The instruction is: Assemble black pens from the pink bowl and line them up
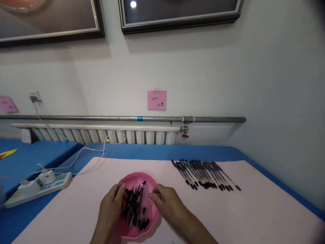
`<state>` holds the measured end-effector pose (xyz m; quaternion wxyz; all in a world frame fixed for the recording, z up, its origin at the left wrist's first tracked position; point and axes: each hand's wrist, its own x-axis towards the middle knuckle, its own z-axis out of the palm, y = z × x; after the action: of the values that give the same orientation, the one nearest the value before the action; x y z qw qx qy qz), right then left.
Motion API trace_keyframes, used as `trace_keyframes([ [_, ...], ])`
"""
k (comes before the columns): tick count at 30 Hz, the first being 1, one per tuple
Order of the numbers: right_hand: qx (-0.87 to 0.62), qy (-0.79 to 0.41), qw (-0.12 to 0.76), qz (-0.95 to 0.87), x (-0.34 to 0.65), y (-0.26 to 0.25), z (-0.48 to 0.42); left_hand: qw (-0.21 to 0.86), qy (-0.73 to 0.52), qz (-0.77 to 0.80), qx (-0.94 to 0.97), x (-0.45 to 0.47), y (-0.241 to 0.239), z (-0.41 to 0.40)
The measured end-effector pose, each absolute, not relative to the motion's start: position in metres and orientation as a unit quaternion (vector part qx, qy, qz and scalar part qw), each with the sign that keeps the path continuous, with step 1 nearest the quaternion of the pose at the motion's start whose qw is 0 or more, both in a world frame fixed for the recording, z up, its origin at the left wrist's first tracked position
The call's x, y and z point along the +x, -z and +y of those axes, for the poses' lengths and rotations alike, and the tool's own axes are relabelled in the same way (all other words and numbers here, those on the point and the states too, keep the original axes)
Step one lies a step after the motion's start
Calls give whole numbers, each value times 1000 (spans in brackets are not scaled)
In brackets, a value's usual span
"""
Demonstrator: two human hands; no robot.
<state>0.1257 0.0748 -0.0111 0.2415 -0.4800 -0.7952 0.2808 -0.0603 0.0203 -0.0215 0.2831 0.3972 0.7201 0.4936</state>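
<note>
A pink scalloped bowl (127, 234) stands on the pale pink sheet in front of me. Inside it lie black pen parts (132, 203) and clear pen barrels (145, 201), jumbled together. My left hand (111, 205) is at the bowl's left side, its fingers curled in over the black parts; what they grip is hidden. Over the right rim, my right hand (167, 200) has thumb and fingertips pinched together close to the clear barrels. Whether a barrel is between those fingertips I cannot make out. Right of the bowl lies a row of pens (203, 173) with black ends, side by side.
The pink sheet (228, 217) covers a blue table (203, 150). At left are a power strip (38, 193) with white plugs and a loose white cable (103, 147). A radiator (139, 136) and metal pipe (114, 118) run along the wall behind.
</note>
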Motion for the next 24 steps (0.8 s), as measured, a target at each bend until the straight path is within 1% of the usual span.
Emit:
trace_keyframes([
  [4, -547, -144, 240, -789, 157, 11, 104, 272, -458, 739, 413, -62, 22, 21],
  [6, -593, -86, 221, -769, 173, 18, 120, 261, -434, 749, 427, -60, 22, 21],
  [9, -628, -45, 189, -753, 189, 33, 136, 261, -392, 746, 471, -55, 22, 23],
  [12, -642, -43, 169, -747, 193, 41, 141, 253, -361, 740, 507, -51, 24, 24],
  [15, -650, -71, 170, -738, 192, 40, 139, 252, -334, 741, 525, -50, 27, 24],
  [17, -651, -109, 181, -729, 190, 32, 137, 260, -342, 735, 525, -50, 28, 24],
  [19, -642, -166, 196, -722, 185, 20, 132, 263, -386, 727, 502, -50, 27, 23],
  [21, -615, -242, 212, -720, 177, 4, 123, 291, -456, 708, 455, -49, 24, 22],
  [24, -532, -367, 212, -733, 156, -18, 101, 395, -554, 631, 373, -46, 20, 22],
])
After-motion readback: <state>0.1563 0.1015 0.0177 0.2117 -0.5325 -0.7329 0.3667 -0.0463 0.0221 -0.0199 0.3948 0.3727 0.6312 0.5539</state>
